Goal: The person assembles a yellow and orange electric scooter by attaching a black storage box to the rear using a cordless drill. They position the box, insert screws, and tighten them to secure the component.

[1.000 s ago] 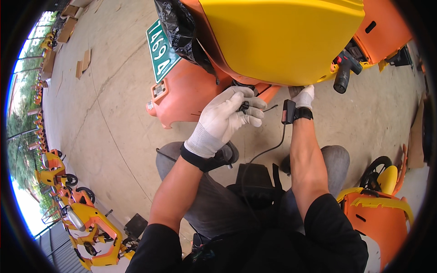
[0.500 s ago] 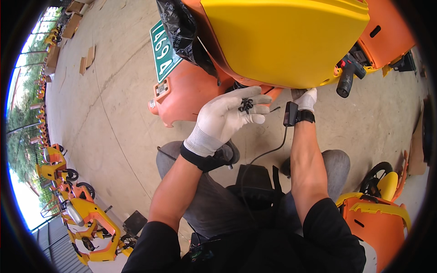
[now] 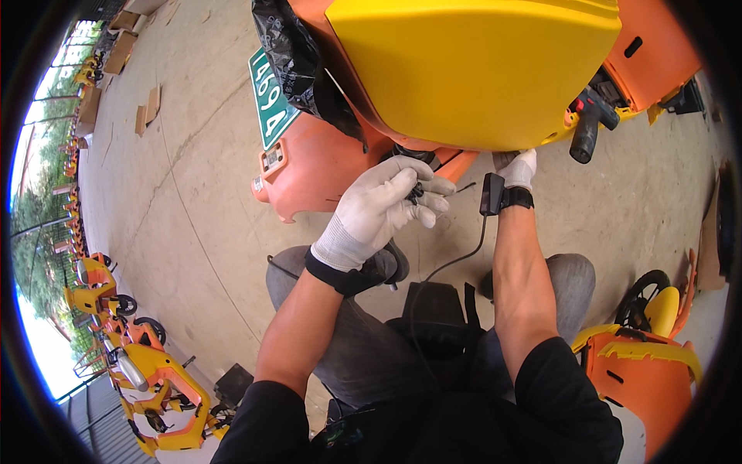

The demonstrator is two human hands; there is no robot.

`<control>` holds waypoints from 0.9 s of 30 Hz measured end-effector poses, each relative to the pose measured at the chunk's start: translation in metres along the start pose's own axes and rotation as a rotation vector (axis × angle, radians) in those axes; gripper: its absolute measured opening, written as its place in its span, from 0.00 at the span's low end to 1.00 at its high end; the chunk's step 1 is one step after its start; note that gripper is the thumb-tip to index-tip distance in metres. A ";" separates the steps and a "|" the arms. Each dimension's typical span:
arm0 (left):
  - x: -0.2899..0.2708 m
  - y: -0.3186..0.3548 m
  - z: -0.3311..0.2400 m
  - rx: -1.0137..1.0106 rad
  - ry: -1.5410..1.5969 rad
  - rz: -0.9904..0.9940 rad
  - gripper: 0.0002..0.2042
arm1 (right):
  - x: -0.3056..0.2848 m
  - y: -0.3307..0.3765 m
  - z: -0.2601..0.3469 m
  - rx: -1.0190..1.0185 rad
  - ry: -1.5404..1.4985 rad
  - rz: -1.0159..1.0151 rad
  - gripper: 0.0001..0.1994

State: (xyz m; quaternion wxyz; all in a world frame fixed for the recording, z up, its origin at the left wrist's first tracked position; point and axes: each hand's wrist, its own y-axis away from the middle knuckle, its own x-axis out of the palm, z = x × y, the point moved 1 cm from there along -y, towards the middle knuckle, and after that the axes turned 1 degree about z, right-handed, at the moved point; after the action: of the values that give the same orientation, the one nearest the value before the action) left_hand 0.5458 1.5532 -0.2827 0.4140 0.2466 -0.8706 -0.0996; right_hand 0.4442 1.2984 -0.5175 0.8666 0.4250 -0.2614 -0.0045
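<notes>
My left hand (image 3: 382, 205), in a white glove, is palm up with its fingers curling over a small bunch of black screws (image 3: 415, 192). It sits just below the edge of a yellow body panel (image 3: 471, 69) on an orange and yellow scooter. My right hand (image 3: 519, 168), also gloved, reaches under that panel's lower edge; its fingers are hidden there. A black strap with a small dark box (image 3: 492, 193) and a cable is on my right wrist. On the scooter right of that hand rests a black cordless drill (image 3: 591, 127).
An orange scooter front part (image 3: 317, 174) with a green number plate (image 3: 270, 100) and a black plastic bag (image 3: 290, 62) lies at the upper left. Several scooters (image 3: 162, 387) line the left side. More orange and yellow parts (image 3: 638, 371) stand at the lower right.
My left hand's fingers and thumb have closed in over the screws, which lay on a more open palm before. My right hand stays under the panel.
</notes>
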 end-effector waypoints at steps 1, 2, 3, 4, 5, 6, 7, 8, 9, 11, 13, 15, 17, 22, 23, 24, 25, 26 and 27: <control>-0.004 0.001 0.002 0.008 -0.064 -0.008 0.13 | 0.002 0.004 -0.001 -0.003 0.000 -0.007 0.21; -0.010 0.001 0.004 0.016 -0.127 -0.016 0.13 | 0.002 0.007 -0.003 0.002 -0.002 -0.005 0.21; -0.012 0.001 0.005 0.026 -0.191 -0.018 0.13 | 0.002 0.006 -0.002 0.003 -0.006 -0.001 0.21; -0.012 0.001 0.003 0.004 -0.193 -0.019 0.12 | 0.001 0.004 -0.001 0.004 -0.009 0.003 0.21; -0.011 0.003 0.000 -0.018 -0.196 -0.019 0.12 | 0.001 0.003 -0.001 0.001 -0.010 0.001 0.22; -0.010 0.002 -0.001 -0.040 -0.197 -0.017 0.11 | -0.001 -0.001 -0.002 -0.004 -0.012 -0.002 0.23; -0.008 0.001 -0.002 -0.032 -0.180 -0.034 0.10 | -0.003 -0.005 -0.002 -0.009 -0.013 -0.006 0.25; -0.005 0.001 -0.003 -0.024 -0.163 -0.051 0.10 | -0.005 -0.010 -0.001 -0.015 -0.022 0.019 0.25; -0.005 0.001 -0.003 -0.016 -0.146 -0.073 0.09 | -0.005 -0.010 -0.003 -0.016 -0.029 0.043 0.24; -0.007 0.000 -0.001 0.061 -0.116 -0.109 0.09 | -0.007 -0.011 -0.003 -0.010 -0.023 0.037 0.24; -0.006 0.003 -0.003 0.108 -0.083 -0.180 0.07 | -0.002 -0.005 -0.004 0.015 0.004 -0.017 0.23; -0.009 0.006 -0.004 0.159 -0.070 -0.163 0.06 | 0.000 0.000 -0.004 0.010 0.005 -0.024 0.23; -0.015 0.009 -0.005 0.179 -0.046 -0.151 0.06 | 0.001 0.000 -0.004 0.011 0.001 -0.018 0.23; -0.006 0.008 -0.008 0.175 -0.008 -0.173 0.06 | -0.007 -0.012 -0.002 0.029 -0.006 0.005 0.22; -0.003 0.008 -0.009 0.167 0.016 -0.199 0.06 | -0.007 -0.014 -0.002 0.030 -0.014 0.006 0.22; -0.003 0.009 -0.008 0.189 0.015 -0.209 0.06 | -0.005 -0.012 -0.003 0.031 -0.023 0.009 0.22; -0.003 0.009 -0.008 0.209 0.015 -0.218 0.06 | -0.004 -0.010 -0.003 0.032 -0.032 0.011 0.22; -0.003 0.009 -0.008 0.230 0.015 -0.226 0.07 | -0.003 -0.008 -0.003 0.019 -0.025 0.008 0.21; -0.003 0.009 -0.007 0.238 0.006 -0.228 0.07 | -0.002 -0.004 -0.003 0.006 -0.017 0.003 0.20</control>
State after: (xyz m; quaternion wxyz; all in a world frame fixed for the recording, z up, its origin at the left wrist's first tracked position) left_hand 0.5499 1.5630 -0.2771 0.3705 0.3913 -0.8413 -0.0416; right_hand 0.4448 1.2982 -0.5227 0.8631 0.4270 -0.2696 -0.0060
